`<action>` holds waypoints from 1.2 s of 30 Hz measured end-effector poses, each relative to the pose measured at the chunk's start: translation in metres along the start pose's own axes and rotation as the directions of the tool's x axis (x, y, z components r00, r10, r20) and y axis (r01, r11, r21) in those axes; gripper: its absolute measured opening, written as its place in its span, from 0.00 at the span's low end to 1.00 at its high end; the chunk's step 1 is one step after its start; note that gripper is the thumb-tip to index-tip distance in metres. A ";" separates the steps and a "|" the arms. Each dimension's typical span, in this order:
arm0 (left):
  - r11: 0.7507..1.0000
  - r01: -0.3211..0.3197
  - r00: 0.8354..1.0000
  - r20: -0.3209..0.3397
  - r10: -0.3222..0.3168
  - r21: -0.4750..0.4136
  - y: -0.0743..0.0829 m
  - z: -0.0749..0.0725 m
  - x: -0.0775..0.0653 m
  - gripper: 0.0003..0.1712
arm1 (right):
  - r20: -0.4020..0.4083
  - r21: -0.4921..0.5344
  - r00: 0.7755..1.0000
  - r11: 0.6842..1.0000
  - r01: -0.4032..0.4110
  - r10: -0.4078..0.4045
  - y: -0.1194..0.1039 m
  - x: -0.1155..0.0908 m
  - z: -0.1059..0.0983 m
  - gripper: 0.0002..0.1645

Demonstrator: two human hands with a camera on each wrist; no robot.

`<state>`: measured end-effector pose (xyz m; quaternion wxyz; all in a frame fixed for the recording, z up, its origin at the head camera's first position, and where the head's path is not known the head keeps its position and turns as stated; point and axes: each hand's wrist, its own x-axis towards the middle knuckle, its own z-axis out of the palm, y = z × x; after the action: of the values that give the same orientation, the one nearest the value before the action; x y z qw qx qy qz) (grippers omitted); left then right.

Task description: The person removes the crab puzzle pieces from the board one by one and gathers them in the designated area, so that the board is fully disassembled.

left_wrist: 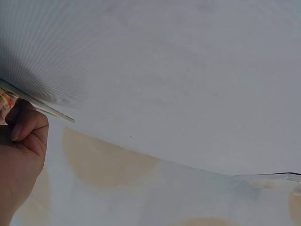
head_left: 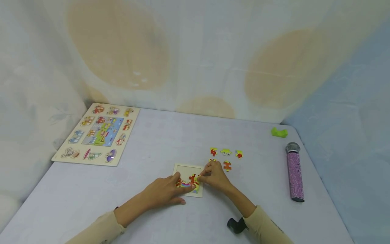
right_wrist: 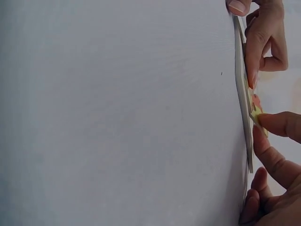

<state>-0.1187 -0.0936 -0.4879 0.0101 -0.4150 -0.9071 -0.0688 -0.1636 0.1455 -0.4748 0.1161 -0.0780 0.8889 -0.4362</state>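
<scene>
A small square jigsaw board (head_left: pixel 186 168) with a pale rim lies on the table, its lower part filled with colourful pieces. My left hand (head_left: pixel 161 193) lies over its left side, index finger stretched onto the fitted pieces. At the board's right edge, thumb and index finger of my right hand (head_left: pixel 215 175) pinch a yellow-and-red puzzle piece (right_wrist: pixel 257 114), which is tilted over the board in the right wrist view. The left wrist view catches only part of the left hand (left_wrist: pixel 26 141) beside the board's edge.
Several loose pieces, among them a yellow one (head_left: pixel 226 152) and an orange one (head_left: pixel 227 165), lie beyond the right hand. A large picture-puzzle board (head_left: pixel 124 149) is at the back left. To the right are a glittery pink microphone (head_left: pixel 295 176), a green object (head_left: pixel 279 132) and a black object (head_left: pixel 236 225).
</scene>
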 end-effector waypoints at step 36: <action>0.991 -0.043 0.999 -0.003 0.043 0.124 -0.002 -0.004 0.015 0.30 | -0.031 -0.166 0.995 0.983 0.084 -0.090 -0.005 0.003 -0.003 0.03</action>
<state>-0.1303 -0.0838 -0.4833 0.0401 -0.4328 -0.9005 -0.0133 -0.1674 0.1443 -0.4698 0.0730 -0.1176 0.9197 -0.3673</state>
